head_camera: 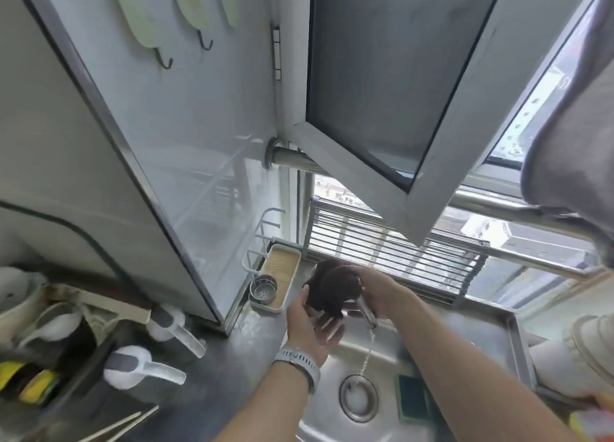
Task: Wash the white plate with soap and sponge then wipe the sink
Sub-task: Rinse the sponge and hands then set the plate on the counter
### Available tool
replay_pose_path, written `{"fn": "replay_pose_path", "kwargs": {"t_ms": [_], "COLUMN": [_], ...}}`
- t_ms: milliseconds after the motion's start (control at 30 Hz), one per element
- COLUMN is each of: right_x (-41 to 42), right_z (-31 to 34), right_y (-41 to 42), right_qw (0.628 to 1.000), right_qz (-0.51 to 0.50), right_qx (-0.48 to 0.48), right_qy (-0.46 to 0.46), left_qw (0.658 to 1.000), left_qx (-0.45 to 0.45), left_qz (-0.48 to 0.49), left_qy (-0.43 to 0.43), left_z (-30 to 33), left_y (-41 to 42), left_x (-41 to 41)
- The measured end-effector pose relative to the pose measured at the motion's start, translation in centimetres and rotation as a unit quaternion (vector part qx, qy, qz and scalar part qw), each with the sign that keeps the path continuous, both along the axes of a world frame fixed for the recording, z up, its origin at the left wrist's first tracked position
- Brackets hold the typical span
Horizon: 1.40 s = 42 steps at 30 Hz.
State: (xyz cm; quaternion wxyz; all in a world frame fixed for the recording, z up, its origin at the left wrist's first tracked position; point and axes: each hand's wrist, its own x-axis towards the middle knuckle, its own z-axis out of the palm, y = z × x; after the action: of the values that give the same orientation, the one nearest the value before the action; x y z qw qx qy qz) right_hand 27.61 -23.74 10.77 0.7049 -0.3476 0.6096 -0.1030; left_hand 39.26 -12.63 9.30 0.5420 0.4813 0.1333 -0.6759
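Note:
A dark brown cloth (329, 288) is bunched over the back of the steel sink (332, 421). My left hand (309, 325), with a grey watch on its wrist, holds the cloth from below, thumb up its left side. My right hand (378, 292) grips the top of the faucet (368, 313) right beside the cloth. A thin stream of water (367, 355) runs from the spout toward the drain (358, 396). A dark green sponge (413, 398) lies on the sink floor right of the drain. I see no white plate plainly.
A cream caddy (277, 280) with a metal strainer (263, 288) stands at the sink's back left. Two white scoops (143, 368) and yellow sponges (40, 383) crowd the left counter. A steel tray (518, 342) with white items sits right. An open window frame (415, 189) hangs overhead.

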Motion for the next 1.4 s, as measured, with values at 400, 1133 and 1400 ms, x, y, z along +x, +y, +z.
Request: {"fn": "replay_pose_path", "kwargs": {"t_ms": [400,1133,1400], "right_x": [-3.9,-7.8,-7.0], "right_z": [9.4,-6.5,-7.9], "right_y": [7.8,9.6,16.1], "right_qw": [0.929,0.931,0.921], "right_qz": [-0.253,-0.234,-0.047], "right_qx": [-0.178,-0.244,-0.351], "right_qy": [-0.203,0.137,0.159], "left_qw": [0.996,0.967,0.975], "left_qx": [-0.059,0.085,0.047], "left_qz": [0.063,-0.222,-0.205], "left_qy": [-0.024,-0.091,-0.066], "left_z": [3.3,-11.6,-12.4], "left_y": [5.5,1.8,1.0], "left_x": [2.1,-5.9,-6.6]}}
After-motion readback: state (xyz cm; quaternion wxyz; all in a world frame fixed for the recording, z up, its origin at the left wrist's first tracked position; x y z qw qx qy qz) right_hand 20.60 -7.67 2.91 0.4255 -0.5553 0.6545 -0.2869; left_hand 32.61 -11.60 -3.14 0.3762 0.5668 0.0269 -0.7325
